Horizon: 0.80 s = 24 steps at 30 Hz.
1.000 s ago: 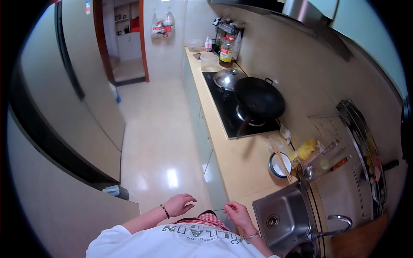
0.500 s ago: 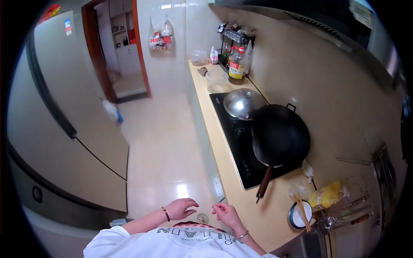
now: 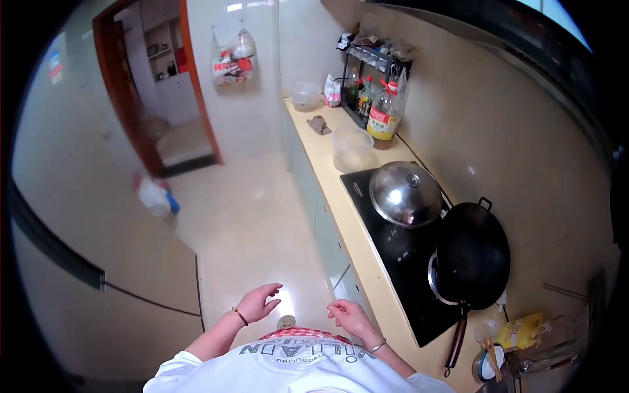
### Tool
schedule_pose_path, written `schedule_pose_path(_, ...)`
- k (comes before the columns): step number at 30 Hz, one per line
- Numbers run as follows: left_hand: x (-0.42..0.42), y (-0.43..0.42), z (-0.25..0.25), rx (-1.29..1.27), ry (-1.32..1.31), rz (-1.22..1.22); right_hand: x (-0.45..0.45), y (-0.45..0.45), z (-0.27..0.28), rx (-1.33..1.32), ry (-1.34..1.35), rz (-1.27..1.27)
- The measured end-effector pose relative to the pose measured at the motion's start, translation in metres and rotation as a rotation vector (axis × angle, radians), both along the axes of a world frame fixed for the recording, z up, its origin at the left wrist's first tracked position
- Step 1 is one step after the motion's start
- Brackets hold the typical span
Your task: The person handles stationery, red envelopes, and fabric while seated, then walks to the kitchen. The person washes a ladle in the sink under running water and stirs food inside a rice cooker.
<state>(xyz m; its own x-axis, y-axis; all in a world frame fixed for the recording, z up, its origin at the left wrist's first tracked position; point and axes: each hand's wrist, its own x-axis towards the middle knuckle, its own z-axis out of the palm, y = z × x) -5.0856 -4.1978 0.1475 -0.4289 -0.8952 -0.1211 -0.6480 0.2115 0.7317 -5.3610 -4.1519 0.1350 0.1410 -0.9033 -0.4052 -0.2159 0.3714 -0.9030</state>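
My left hand (image 3: 260, 302) is raised in front of my body, fingers stretched and apart, holding nothing. To its right, my right hand (image 3: 350, 318) is curled loosely closed beside the counter edge, with no object showing in it. Neither hand touches anything. Nearest to the right hand is the wooden counter (image 3: 383, 301). A black wok (image 3: 475, 252) with a dark wooden handle (image 3: 457, 342) rests on the black cooktop (image 3: 416, 304). Behind the wok, a domed steel lid (image 3: 396, 200) lies on the cooktop.
Along the far counter are a clear plastic tub (image 3: 352, 150), a brown cloth (image 3: 319, 125) and an oil bottle (image 3: 384, 114). At lower right are a bowl (image 3: 485, 367) with chopsticks and a yellow bag (image 3: 523, 333). A tall grey fridge (image 3: 98, 223) borders the floor (image 3: 252, 229) on the left.
The camera view has shifted, so the cooktop, wok and bowl sit lower and farther right. Both hands stay in front of my body, the left fingers still apart and the right still curled.
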Motion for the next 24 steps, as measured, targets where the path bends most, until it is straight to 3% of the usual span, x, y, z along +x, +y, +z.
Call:
schedule_pose_path(5,0.022,-0.133,-0.016,-0.05,0.062,-0.102,0.034,-0.075,0.004,0.016,-0.018,-0.014)
schedule_pose_path(8,0.013,-0.219,-0.036,-0.105,0.077,-0.167,0.031,-0.109,-0.004,-0.136,0.076,-0.082)
schedule_pose_path(17,-0.053,-0.438,-0.056,-0.061,0.112,-0.048,-0.008,-0.226,0.003,-0.127,0.018,-0.273)
schedule_pose_path(24,-0.11,-0.592,-0.068,-0.293,0.022,-0.025,-0.02,-0.267,-0.003,-0.072,0.066,-0.473)
